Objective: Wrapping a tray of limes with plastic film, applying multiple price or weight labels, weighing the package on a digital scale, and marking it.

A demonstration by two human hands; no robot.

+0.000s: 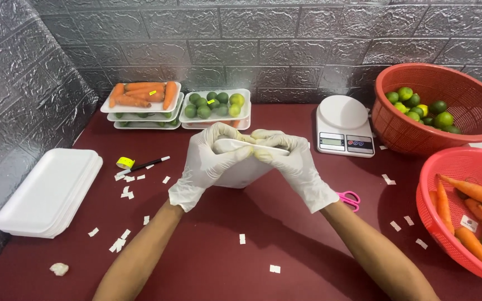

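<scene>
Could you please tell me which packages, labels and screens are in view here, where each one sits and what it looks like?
Held tray: white foam, tilted between left hand and right hand.
Carrot trays: stacked white trays at back, orange carrots on top.
Lime trays: beside them, green limes, small yellow sticker.
Empty foam trays: white stack, far left.
Scale screen: grey rectangle on white kitchen scale.
Label roll: yellow, small.
Paper scraps: white, scattered over the red table.

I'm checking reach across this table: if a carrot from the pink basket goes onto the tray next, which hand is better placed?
Probably the right hand: the pink basket of carrots sits on its side. The left hand would have to cross over. Both grip the white tray now.
</scene>
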